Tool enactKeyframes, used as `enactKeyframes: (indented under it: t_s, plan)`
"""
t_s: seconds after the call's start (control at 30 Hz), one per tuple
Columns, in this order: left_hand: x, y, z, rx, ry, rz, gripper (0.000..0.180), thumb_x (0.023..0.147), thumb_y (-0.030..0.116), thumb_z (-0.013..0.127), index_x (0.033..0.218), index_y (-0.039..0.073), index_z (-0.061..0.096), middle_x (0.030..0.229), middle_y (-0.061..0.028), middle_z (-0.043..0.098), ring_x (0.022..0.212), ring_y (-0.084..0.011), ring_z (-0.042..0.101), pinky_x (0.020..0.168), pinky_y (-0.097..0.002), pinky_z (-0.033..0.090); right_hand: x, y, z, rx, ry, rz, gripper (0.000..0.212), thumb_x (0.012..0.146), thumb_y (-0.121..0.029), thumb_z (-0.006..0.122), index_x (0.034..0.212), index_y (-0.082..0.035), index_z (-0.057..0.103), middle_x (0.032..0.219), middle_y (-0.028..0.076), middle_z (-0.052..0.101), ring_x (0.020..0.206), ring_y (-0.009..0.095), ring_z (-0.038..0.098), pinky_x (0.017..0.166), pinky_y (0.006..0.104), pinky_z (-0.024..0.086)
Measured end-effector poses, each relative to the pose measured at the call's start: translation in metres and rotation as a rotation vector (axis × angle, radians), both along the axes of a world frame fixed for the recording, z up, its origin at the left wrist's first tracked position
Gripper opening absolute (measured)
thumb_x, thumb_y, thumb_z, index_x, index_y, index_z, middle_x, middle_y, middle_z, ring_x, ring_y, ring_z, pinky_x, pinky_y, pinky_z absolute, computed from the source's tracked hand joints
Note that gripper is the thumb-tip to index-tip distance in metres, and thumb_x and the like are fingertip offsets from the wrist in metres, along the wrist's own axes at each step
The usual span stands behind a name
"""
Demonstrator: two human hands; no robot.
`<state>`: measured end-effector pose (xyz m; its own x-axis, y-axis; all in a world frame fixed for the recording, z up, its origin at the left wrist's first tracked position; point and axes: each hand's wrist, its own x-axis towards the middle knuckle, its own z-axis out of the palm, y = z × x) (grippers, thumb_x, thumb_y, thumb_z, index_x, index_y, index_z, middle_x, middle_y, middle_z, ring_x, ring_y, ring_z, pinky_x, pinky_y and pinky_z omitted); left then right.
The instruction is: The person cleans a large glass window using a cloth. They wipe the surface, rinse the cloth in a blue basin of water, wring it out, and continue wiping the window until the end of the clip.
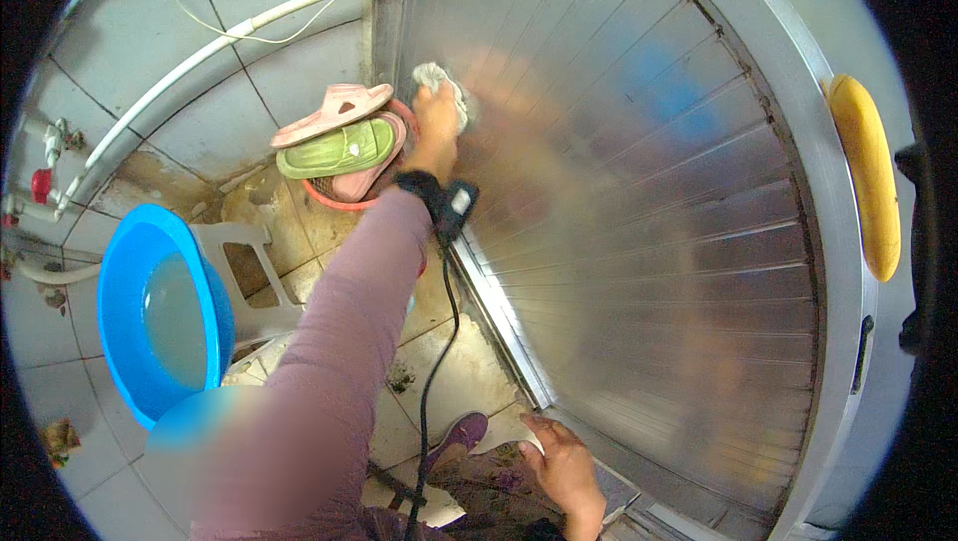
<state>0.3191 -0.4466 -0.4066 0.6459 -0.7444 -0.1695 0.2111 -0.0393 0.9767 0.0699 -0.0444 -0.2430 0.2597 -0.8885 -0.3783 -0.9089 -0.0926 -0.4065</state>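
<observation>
My left hand [435,122] is closed on a pale, crumpled cloth [459,107]. It presses the cloth against a silvery ribbed door panel [639,242], close to its far left edge. A dark band with a small box on a black cable sits at that wrist. Near the bottom, my right hand [567,471] hangs beside the door's lower frame, its thumb apart from its loosely bent fingers. No held thing shows in it. A pink slipper [334,114] and a green slipper [339,149] lie stacked in a reddish basket [334,204] just left of my left hand.
A blue basin [115,291] with cloudy water rests on a white plastic stool [244,242] at left. White pipes with a red-handled valve [41,185] run along the tiled wall. A yellow handle [866,177] is on the door frame at right. My purple shoe [459,436] stands on stained tiles.
</observation>
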Motion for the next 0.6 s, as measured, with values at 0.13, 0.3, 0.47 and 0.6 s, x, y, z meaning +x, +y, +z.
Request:
enactKeyframes:
  t_s: [0.13,0.3,0.47,0.6]
  plan:
    - [-0.085,0.071,-0.061,-0.111,0.021,0.061,0.030,0.092,0.020,0.048,0.104,-0.007,0.053,0.100,-0.0239,0.057,0.097,-0.0322,0.054,0.086,-0.0410,0.040,0.007,0.001,-0.003,-0.013,0.020,0.034,0.033,0.084,-0.022,0.063,0.115,-0.010,0.060,0.107,0.014,0.063,0.094,0.033,0.061,0.079,0.0398,0.050]
    - [-0.143,0.139,-0.121,0.312,0.860,-0.120,0.027,0.094,0.016,0.037,0.117,0.011,0.050,0.104,-0.0100,0.059,0.092,-0.0244,0.060,0.078,-0.0390,0.050,0.010,0.004,-0.008,0.032,0.003,0.024,0.033,0.084,-0.021,0.062,0.114,-0.010,0.059,0.107,0.014,0.063,0.094,0.034,0.061,0.080,0.0402,0.050]
    - [-0.079,0.063,-0.093,-0.255,0.661,-0.040,0.023,0.083,0.001,0.041,0.102,0.006,0.051,0.086,-0.0040,0.054,0.076,-0.0172,0.054,0.062,-0.0346,0.047,0.005,0.004,-0.007,0.061,0.031,-0.015,0.034,0.085,-0.022,0.062,0.117,-0.010,0.058,0.110,0.014,0.062,0.097,0.035,0.060,0.082,0.0404,0.049]
    - [-0.058,0.034,-0.089,-0.049,0.294,0.078,0.022,0.088,0.007,0.043,0.108,0.006,0.052,0.090,-0.0046,0.054,0.083,-0.0179,0.053,0.073,-0.0319,0.043,0.001,0.005,-0.002,0.037,-0.004,0.020,0.035,0.085,-0.021,0.063,0.118,-0.010,0.058,0.110,0.014,0.062,0.098,0.034,0.060,0.083,0.0398,0.048]
